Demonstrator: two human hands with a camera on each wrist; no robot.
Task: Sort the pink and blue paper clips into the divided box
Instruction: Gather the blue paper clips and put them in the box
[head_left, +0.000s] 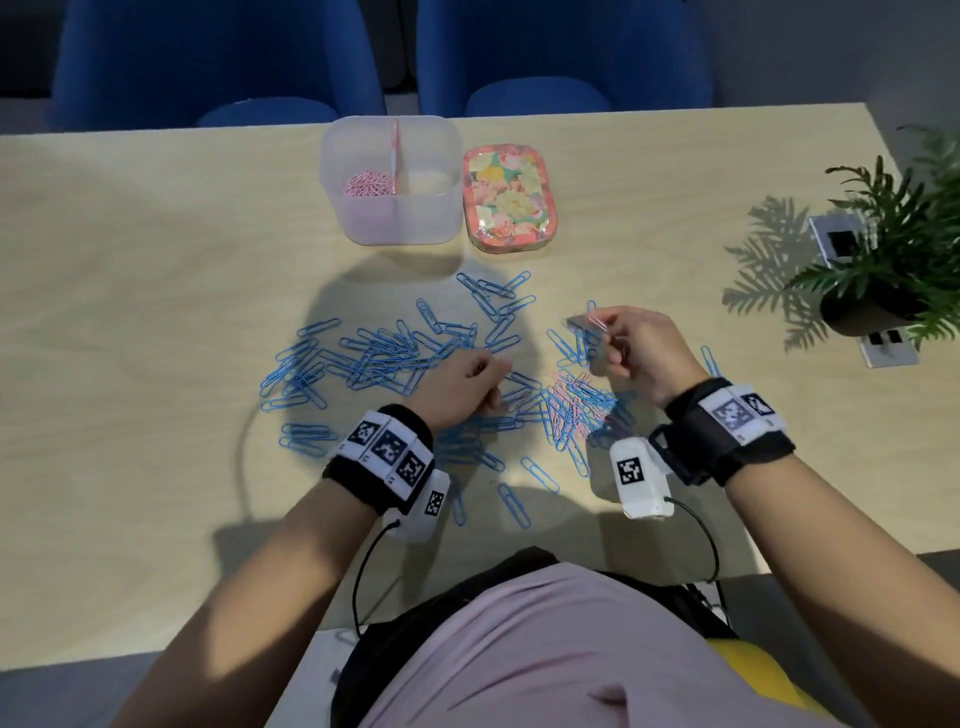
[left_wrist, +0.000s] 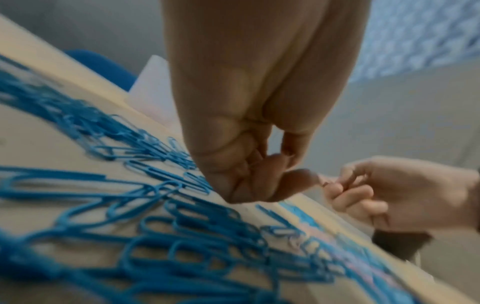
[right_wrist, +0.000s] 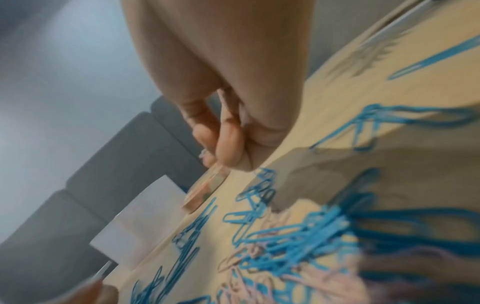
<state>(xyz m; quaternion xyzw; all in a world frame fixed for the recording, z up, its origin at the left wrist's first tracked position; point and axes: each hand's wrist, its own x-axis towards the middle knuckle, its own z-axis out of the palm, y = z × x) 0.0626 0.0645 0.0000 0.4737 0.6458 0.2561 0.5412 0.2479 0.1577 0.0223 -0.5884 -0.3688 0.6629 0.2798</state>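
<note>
The right hand (head_left: 636, 349) pinches a pink paper clip (head_left: 597, 321) between thumb and forefinger, raised well in front of the divided box (head_left: 390, 179). The left hand (head_left: 460, 387) rests curled among the blue clips (head_left: 374, 358) nearer than the box; whether it grips one, I cannot tell. Pink clips (head_left: 368, 184) lie in the box's left compartment. A mixed heap (head_left: 569, 408) sits between the hands, nearer than the box. A flowered tin (head_left: 511, 200) stands just right of the box.
</note>
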